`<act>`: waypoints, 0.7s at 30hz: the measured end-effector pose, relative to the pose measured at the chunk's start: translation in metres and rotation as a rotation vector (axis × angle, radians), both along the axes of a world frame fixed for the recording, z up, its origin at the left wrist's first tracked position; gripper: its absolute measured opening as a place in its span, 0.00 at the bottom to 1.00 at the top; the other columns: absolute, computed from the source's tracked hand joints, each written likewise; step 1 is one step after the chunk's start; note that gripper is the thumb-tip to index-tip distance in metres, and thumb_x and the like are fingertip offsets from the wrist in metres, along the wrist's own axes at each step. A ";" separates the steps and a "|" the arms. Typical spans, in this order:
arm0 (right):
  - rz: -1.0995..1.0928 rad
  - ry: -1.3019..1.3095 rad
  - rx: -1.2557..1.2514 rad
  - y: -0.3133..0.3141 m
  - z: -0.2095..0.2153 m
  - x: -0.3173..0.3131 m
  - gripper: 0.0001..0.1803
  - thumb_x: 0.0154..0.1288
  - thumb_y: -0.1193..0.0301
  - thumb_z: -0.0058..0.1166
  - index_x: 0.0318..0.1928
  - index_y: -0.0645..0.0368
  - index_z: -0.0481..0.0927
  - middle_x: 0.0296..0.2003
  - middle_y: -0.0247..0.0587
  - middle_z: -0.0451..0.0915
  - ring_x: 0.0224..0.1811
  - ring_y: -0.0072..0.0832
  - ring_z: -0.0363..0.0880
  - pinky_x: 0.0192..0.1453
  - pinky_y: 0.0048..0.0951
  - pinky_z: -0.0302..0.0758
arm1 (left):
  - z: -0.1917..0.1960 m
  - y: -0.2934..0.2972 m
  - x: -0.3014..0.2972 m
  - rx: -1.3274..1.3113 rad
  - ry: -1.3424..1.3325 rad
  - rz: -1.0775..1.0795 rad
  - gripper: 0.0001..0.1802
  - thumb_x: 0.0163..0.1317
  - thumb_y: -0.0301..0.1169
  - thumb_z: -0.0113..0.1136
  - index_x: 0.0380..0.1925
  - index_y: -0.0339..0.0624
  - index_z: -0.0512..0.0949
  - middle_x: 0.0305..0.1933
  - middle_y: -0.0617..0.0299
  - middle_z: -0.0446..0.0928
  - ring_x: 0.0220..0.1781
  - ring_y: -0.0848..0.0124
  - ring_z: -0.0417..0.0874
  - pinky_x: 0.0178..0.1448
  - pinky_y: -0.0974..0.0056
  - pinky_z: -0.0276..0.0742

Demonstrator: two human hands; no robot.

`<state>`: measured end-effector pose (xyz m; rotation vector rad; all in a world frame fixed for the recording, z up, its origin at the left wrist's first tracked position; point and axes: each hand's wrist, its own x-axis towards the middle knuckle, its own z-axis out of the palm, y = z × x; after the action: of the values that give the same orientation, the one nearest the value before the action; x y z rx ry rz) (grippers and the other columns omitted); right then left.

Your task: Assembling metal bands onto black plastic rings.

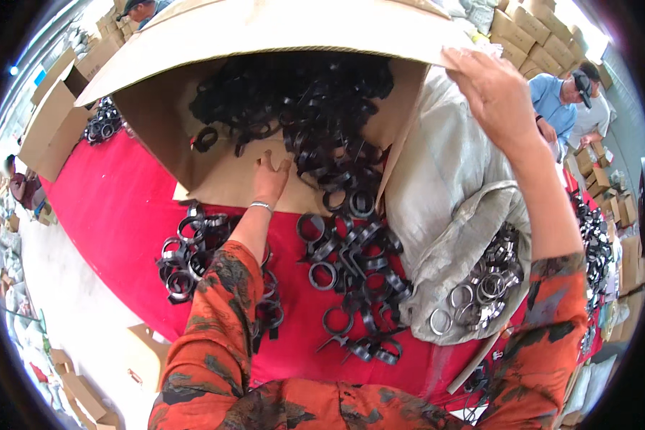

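Observation:
A large cardboard box (147,125) lies tipped on the table, its mouth facing me and its upper flap (265,29) raised. Black ring-shaped parts with tabs (294,93) fill its depth and spill out through the mouth. My left hand (271,179) reaches into the mouth with fingers apart, over the bare lower cardboard and beside the spilling rings; nothing shows in it. My right hand (493,97) grips the flap's right corner, fingers over the edge and thumb hidden. Loose black rings (358,265) lie in front of the box, with another heap (186,251) left of my left forearm.
A pale woven sack (437,165) holding silver metal rings (484,287) stands right of the box. Red cloth (100,193) covers the table. An opened carton (54,132) stands at the left, stacked cartons (534,32) behind. Co-workers (555,104) are at the far right.

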<state>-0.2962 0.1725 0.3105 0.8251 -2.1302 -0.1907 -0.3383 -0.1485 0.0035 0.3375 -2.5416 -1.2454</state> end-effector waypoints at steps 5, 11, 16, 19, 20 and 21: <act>-0.020 0.003 -0.054 -0.012 -0.001 0.010 0.17 0.62 0.65 0.52 0.51 0.54 0.77 0.45 0.43 0.79 0.47 0.41 0.76 0.53 0.38 0.71 | -0.026 0.005 -0.043 -0.140 0.068 -0.233 0.45 0.50 0.51 0.65 0.64 0.44 0.58 0.66 0.38 0.58 0.67 0.43 0.58 0.66 0.54 0.62; -0.096 0.033 -0.234 0.008 -0.024 0.056 0.15 0.63 0.73 0.51 0.51 0.61 0.77 0.48 0.49 0.78 0.53 0.36 0.75 0.54 0.32 0.71 | -0.073 0.016 -0.081 -0.147 0.096 -0.386 0.41 0.50 0.46 0.65 0.64 0.51 0.60 0.65 0.43 0.60 0.63 0.48 0.65 0.67 0.60 0.62; -0.302 -0.570 -0.530 0.045 -0.134 0.129 0.09 0.60 0.76 0.51 0.40 0.64 0.79 0.38 0.47 0.81 0.42 0.38 0.79 0.48 0.33 0.74 | -0.043 0.074 -0.041 0.023 -0.135 -0.586 0.37 0.53 0.37 0.58 0.65 0.53 0.59 0.65 0.38 0.57 0.63 0.45 0.64 0.67 0.58 0.62; -0.254 -0.979 -0.656 0.020 -0.205 0.175 0.11 0.57 0.74 0.55 0.41 0.61 0.79 0.38 0.50 0.79 0.40 0.45 0.79 0.44 0.36 0.76 | -0.054 0.093 -0.004 -0.061 -0.051 -0.539 0.37 0.56 0.42 0.55 0.66 0.49 0.56 0.66 0.36 0.55 0.68 0.45 0.58 0.67 0.57 0.60; -0.265 -1.066 -0.673 0.008 -0.221 0.191 0.14 0.57 0.71 0.56 0.45 0.60 0.77 0.43 0.50 0.78 0.43 0.46 0.78 0.46 0.37 0.75 | -0.058 0.091 0.011 -0.072 -0.077 -0.548 0.37 0.56 0.42 0.55 0.66 0.49 0.56 0.66 0.36 0.55 0.68 0.45 0.58 0.67 0.57 0.60; -0.284 -1.068 -0.619 0.000 -0.239 0.209 0.18 0.57 0.67 0.58 0.48 0.59 0.76 0.47 0.52 0.76 0.47 0.47 0.76 0.49 0.39 0.74 | -0.059 0.089 0.017 0.035 -0.068 -0.583 0.39 0.57 0.44 0.55 0.66 0.46 0.55 0.66 0.36 0.55 0.68 0.45 0.58 0.67 0.57 0.59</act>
<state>-0.0875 0.1722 0.0712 0.2228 -3.0063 0.9238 -0.3213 -0.0598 -0.0550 -0.3956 -2.7805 -1.4825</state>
